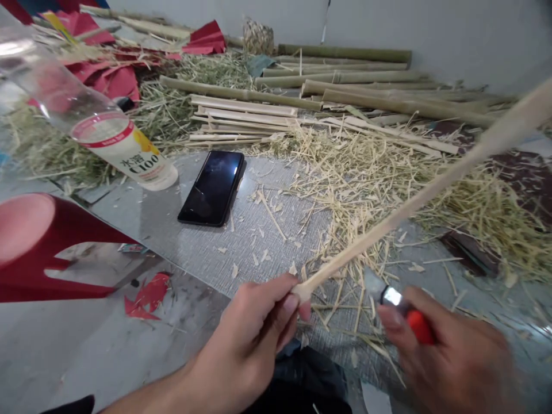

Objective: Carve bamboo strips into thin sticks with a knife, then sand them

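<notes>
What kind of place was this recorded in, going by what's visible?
Probably a makeshift bamboo-craft workspace: bamboo poles lie near the wall, loose shavings are heaped in front, and the right hand holds a knife near a pale stick.

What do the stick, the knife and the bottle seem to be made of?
Stick: likely bamboo or wood, matte; bare, pale surface.
Knife: probably metal, shiny where light glints; red part perhaps plastic.
Bottle: apparently plastic, glossy; things show through it.
</notes>
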`<state>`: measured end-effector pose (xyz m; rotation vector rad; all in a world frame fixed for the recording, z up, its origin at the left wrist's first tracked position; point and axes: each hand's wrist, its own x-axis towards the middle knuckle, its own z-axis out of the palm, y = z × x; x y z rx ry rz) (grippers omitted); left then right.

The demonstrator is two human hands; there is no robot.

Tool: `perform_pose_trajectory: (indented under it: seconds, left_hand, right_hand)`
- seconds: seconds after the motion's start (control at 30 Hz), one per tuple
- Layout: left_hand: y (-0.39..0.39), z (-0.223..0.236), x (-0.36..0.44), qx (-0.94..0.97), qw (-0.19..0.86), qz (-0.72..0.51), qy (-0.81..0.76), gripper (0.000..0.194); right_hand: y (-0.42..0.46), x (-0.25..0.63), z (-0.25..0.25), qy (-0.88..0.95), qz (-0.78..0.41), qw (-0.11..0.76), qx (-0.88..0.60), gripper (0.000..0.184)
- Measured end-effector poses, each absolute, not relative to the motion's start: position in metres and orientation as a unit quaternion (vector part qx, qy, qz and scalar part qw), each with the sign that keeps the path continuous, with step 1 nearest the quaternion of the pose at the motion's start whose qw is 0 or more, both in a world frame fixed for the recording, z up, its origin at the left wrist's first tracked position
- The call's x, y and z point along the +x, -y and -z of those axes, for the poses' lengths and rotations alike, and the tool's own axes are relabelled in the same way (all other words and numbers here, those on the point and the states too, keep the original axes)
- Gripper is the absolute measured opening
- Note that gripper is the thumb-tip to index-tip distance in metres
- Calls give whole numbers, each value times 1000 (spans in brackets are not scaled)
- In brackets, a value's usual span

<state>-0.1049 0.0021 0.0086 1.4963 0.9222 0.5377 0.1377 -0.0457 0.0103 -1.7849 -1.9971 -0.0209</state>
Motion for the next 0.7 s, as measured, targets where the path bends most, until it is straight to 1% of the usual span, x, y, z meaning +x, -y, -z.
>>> perform_pose_trajectory:
  seconds: [0.13, 0.27, 0.33, 0.43, 0.53, 0.7]
  left_hand:
    - [2, -6, -98, 662, 593, -241, -389, 29]
    - [6, -6, -101, 718, 537, -256, -360, 20]
    - [6, -8, -103, 739, 517, -254, -350, 16]
    - [5, -10, -105, 754, 499, -234, -358, 17]
    - [3, -11, -105, 755, 504, -230, -352, 19]
    - [-2, -11, -100, 731, 549, -223, -339, 21]
  right_hand:
    - [47, 95, -11, 747, -16, 242, -618, 51]
    - [44, 92, -6, 728, 4, 257, -635, 50]
    - [42, 99, -4, 737, 27, 230, -635, 51]
    - [41, 110, -4, 760, 92, 177, -619, 52]
    - [42, 115, -5, 753, 141, 163, -622, 51]
    - [42, 114, -1, 749, 153, 150, -627, 53]
